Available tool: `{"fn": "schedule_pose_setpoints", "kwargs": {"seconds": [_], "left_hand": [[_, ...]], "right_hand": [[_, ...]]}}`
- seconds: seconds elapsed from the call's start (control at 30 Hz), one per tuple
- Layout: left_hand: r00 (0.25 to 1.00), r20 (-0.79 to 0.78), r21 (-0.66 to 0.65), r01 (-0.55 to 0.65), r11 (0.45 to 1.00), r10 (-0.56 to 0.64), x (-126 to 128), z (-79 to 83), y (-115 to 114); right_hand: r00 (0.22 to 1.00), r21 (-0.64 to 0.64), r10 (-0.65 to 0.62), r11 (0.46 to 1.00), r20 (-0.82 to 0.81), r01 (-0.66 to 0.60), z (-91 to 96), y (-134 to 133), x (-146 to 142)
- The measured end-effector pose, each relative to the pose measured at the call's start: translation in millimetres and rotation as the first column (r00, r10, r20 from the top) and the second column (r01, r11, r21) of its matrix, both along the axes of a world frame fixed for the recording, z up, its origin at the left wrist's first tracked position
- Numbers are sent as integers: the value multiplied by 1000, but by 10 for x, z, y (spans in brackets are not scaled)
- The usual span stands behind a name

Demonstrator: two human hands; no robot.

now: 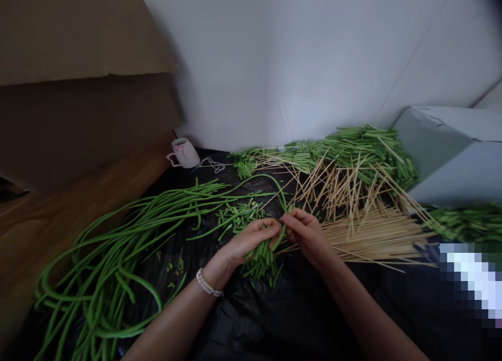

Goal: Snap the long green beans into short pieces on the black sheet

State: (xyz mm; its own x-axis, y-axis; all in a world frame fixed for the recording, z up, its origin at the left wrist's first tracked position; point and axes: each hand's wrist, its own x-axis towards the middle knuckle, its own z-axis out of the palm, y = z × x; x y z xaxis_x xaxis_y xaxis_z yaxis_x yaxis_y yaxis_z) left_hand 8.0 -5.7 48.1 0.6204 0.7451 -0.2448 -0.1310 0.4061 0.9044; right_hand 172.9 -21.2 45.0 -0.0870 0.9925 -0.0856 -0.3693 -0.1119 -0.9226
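My left hand [251, 241] is closed round a bunch of short cut green bean pieces [262, 259] over the black plastic sheet [282, 319]. My right hand [308, 233] pinches one long green bean [274, 186] that arcs up and left from my fingers. The two hands touch at the fingertips. A pile of long uncut beans [117, 246] lies to the left. Loose bamboo skewers [372, 235] lie just right of my right hand.
Skewered bean bundles [353, 149] are stacked at the back by the white wall. A white mug [183, 153] and a tangle of thread sit at the back left. A cardboard box [78, 63] stands left, a grey box [451, 152] right.
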Motion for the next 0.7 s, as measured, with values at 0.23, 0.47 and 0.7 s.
{"fn": "schedule_pose_setpoints", "kwargs": {"seconds": [0.23, 0.47, 0.7], "left_hand": [[995, -95, 53, 20, 998, -15, 11, 17, -13], [992, -60, 102, -106, 989, 112, 30, 71, -2], [907, 51, 111, -422, 900, 419, 131, -7, -2]], "right_hand": [[997, 44, 20, 999, 68, -23, -15, 8, 3], [991, 36, -135, 990, 14, 135, -4, 60, 59], [943, 226, -212, 962, 257, 155, 30, -19, -54]]}}
